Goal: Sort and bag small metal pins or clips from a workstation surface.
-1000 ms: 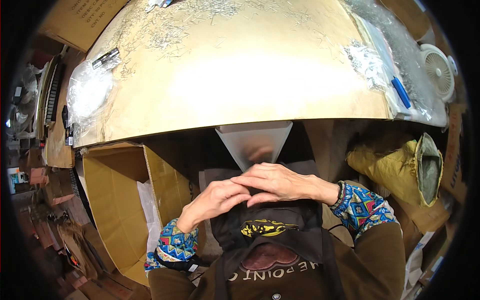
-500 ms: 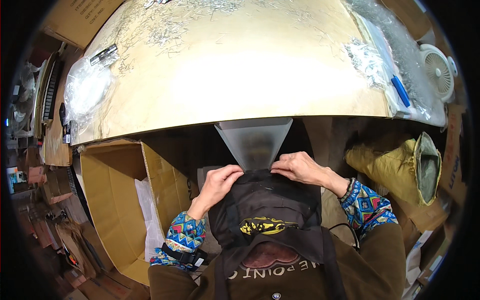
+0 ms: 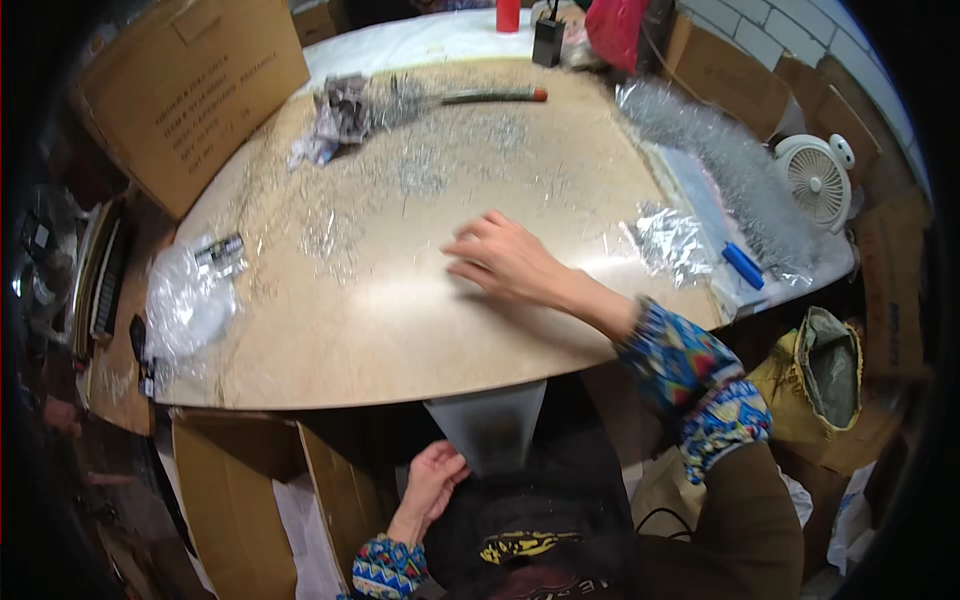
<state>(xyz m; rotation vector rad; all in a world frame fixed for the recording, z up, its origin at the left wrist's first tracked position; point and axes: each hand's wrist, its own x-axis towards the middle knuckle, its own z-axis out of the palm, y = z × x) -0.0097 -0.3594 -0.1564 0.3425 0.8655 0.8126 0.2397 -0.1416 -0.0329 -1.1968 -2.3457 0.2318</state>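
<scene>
Here, left hand [image 3: 436,478] near carton [image 3: 225,500] holding white sheet [image 3: 303,525].

A white brick wall [image 3: 801,33] stands beyond the pale, light-glossed table [image 3: 330,355].

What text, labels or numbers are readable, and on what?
I won't copy wording; locations only:
Large cardboard box, upper left: several dark printed lines, partly legible.
Right-hand carton: dark lettering, too blurred.
Black strip by the plastic bag: pale marks, too small.
Person's clothing: pale letters, cut off below.
</scene>
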